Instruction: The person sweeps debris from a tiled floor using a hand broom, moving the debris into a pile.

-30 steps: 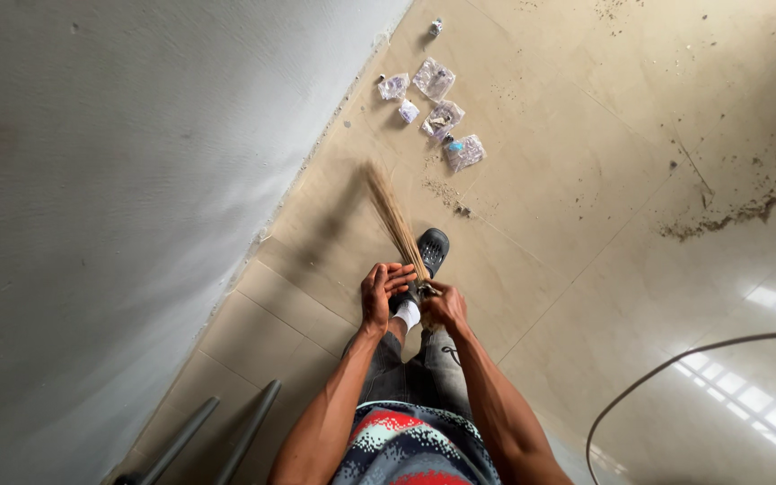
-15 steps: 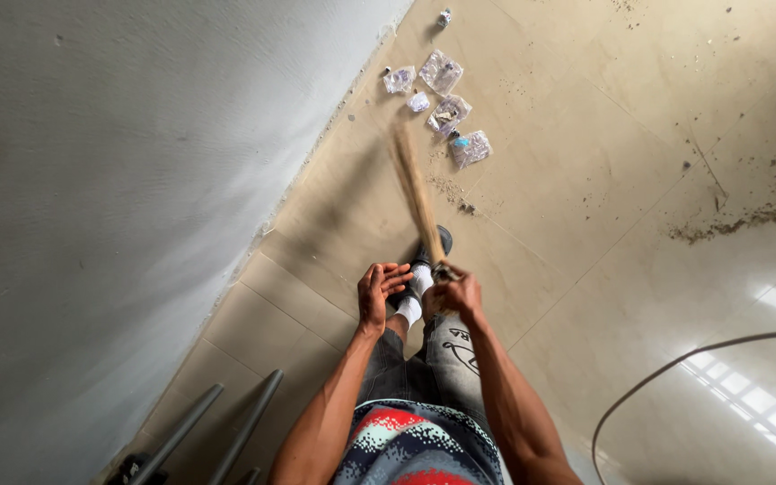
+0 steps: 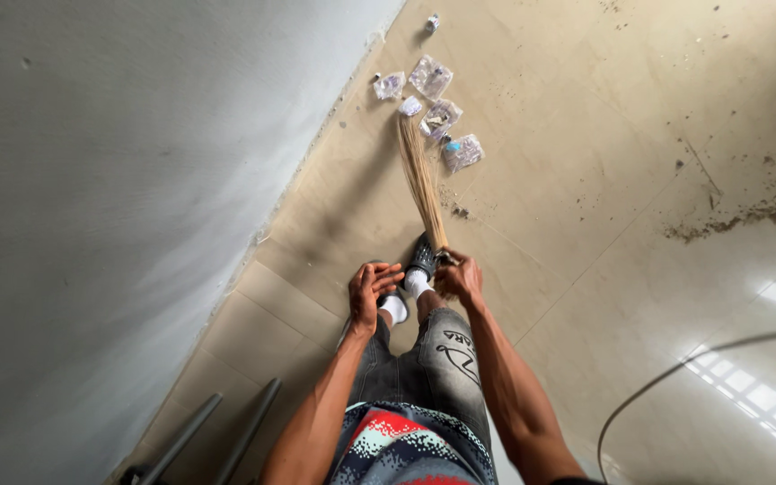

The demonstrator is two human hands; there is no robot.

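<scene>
My right hand (image 3: 460,277) grips the bound end of a short broom (image 3: 421,180) of thin tan sticks. The broom points away from me, its tip close to a cluster of clear plastic wrappers (image 3: 442,117) on the tan floor tiles. My left hand (image 3: 367,292) hovers beside the right one with fingers spread, holding nothing. Below my hands are my dark shoes with white socks (image 3: 415,281) and grey jeans.
A grey wall (image 3: 136,180) runs along the left. A streak of dirt (image 3: 738,214) lies on the floor tiles at right. Two grey metal legs (image 3: 217,436) stand at bottom left. A thin dark cable (image 3: 675,373) arcs across the bottom right.
The broom has swung forward and its tip has dropped toward the wrappers. My left hand has come off the broom's handle and stays apart from it. I have stepped forward slightly.
</scene>
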